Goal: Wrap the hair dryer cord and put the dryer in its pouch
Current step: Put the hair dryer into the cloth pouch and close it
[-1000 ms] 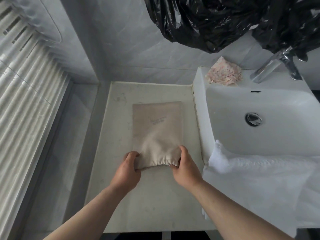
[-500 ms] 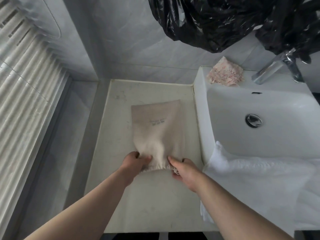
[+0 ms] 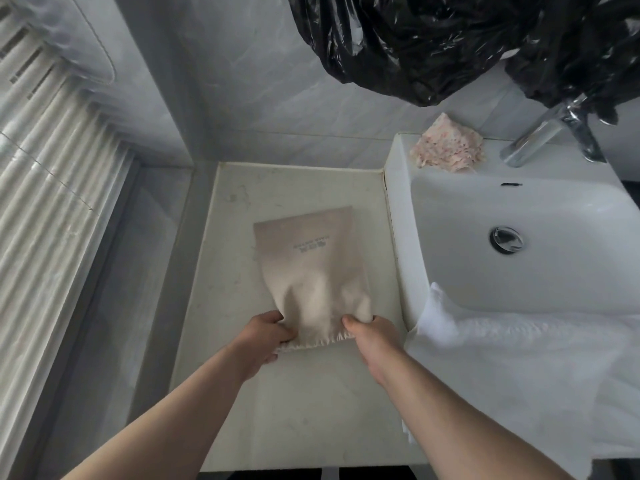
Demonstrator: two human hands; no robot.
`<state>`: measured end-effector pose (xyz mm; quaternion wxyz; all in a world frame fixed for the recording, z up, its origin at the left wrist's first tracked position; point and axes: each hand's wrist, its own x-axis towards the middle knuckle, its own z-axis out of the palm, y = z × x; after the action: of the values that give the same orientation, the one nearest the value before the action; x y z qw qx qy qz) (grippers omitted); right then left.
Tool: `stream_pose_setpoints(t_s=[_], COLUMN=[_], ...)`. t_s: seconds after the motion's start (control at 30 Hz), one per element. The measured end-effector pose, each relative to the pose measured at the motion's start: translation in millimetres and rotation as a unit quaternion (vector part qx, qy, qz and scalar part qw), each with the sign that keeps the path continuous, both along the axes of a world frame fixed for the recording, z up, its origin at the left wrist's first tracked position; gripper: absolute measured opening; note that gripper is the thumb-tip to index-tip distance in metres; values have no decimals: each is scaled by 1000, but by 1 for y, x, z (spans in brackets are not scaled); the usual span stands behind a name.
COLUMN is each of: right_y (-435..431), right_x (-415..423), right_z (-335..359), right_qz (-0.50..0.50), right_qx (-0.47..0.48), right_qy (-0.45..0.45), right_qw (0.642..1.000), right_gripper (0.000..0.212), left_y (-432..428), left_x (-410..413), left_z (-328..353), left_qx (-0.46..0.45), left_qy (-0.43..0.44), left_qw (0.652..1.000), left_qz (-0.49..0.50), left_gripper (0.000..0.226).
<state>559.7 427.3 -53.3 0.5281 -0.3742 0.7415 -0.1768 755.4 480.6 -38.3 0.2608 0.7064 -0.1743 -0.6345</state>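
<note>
Beige pouch (image 3: 311, 268) lies on the pale counter (image 3: 225, 237), gathered mouth toward the person. Left hand (image 3: 265, 336) and right hand (image 3: 369, 336) each grip a corner of that mouth, fingers curled. White sink (image 3: 519, 271) just beside, towel (image 3: 502, 358) draped over its rim.

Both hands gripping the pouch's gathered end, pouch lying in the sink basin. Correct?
Not quite. The head view shows the pouch lying on the counter beside the sink, not in the basin. The left hand and right hand do grip its gathered end.
</note>
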Motion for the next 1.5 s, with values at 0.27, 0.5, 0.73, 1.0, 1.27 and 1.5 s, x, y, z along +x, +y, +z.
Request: stream_pose_setpoints(t_s=[0.27, 0.5, 0.73, 1.0, 1.27, 1.5], right_y=[7, -11, -13, -21, -6, 19], right_x=[-14, -8, 12, 18, -14, -52], right_z=[5, 17, 17, 18, 28, 40], right_qz=[98, 81, 32, -12, 19, 92], right_qx=[87, 90, 165, 73, 156, 111], right_qy=[11, -84, -147, -60, -164, -159], right_qw=[991, 989, 975, 995, 974, 977], right_gripper=[50, 70, 51, 43, 26, 26], left_y=[-2, -15, -23, -39, 8, 34], left_x=[8, 9, -4, 2, 23, 35], left_z=[10, 4, 3, 10, 21, 33], left_qx=[29, -15, -13, -57, 20, 32], left_qy=[-72, 17, 19, -20, -12, -101], left_qw=[994, 993, 991, 992, 999, 988], left_qz=[-82, 112, 133, 114, 26, -109], left_gripper=[11, 46, 27, 15, 28, 22])
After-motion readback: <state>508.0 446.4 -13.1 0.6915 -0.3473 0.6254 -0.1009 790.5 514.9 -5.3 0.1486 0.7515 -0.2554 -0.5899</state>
